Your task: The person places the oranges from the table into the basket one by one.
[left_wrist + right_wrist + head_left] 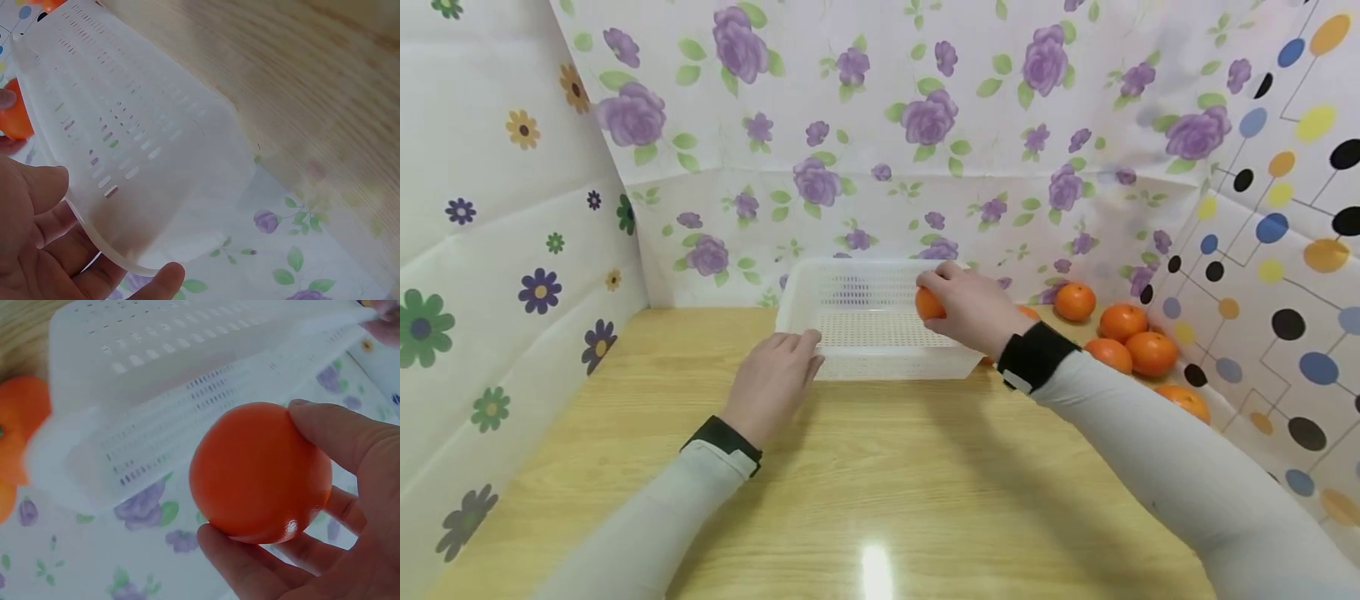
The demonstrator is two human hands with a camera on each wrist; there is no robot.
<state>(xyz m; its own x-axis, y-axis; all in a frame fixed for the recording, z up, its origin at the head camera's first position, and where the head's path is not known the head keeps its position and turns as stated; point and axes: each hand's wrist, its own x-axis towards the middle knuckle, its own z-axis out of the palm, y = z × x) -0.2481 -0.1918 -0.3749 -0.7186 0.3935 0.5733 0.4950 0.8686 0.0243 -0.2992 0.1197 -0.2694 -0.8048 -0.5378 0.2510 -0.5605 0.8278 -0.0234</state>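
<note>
A white perforated plastic basket (880, 363) stands on the wooden table against the flowered backdrop. With thumb and fingers on either side of its rim (94, 234), my left hand (772, 379) grips the near left corner. My right hand (973, 304) holds a mandarin (261, 474) over the basket's right side, thumb on one side and fingertips on the other. No fruit shows on the visible part of the basket floor, though the right hand hides some of that floor in the head view.
Several more mandarins (1123, 322) lie on the table (850, 467) to the right of the basket, close to the dotted side cloth (1288, 325). A few are partly hidden behind my right hand and forearm. A flower-patterned cloth (497, 250) borders the left side.
</note>
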